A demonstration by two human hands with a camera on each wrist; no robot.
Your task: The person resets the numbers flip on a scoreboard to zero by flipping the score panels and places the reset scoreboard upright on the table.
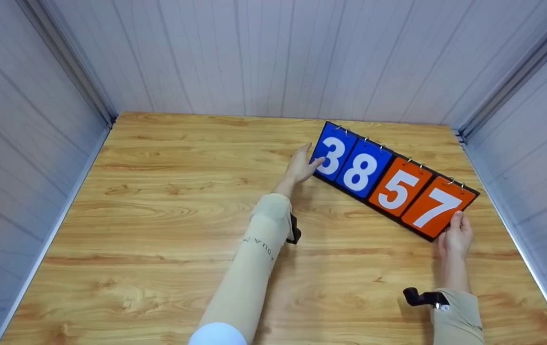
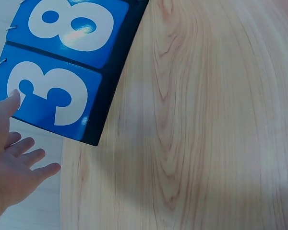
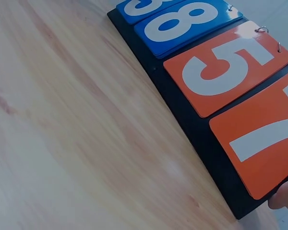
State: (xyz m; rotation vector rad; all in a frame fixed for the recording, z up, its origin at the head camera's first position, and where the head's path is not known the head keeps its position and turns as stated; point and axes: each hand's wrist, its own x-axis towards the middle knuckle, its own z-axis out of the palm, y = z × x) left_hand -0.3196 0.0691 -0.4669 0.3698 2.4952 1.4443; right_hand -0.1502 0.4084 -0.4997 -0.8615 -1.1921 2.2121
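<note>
The head view looks forward and down from above, far enough back to frame the whole black flip scoreboard with blue and orange cards [image 1: 387, 182] and wood-grained surface [image 1: 158, 215]. Each wrist view looks closely, left at the blue end, right along from the orange; both share the glossy blue card numbered 8 [image 2: 69, 26].

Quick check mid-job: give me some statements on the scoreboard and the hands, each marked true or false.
1. The right hand holds the scoreboard at its orange end. True.
2. In the head view, the cards read 8357 from left to right. False: they read 3857.
3. The 5 card sits between the 8 card and the 7 card. True.
4. The left hand is at the 7 card. False: the left hand is at the 3 card.
5. The 8 card is blue. True.
</note>
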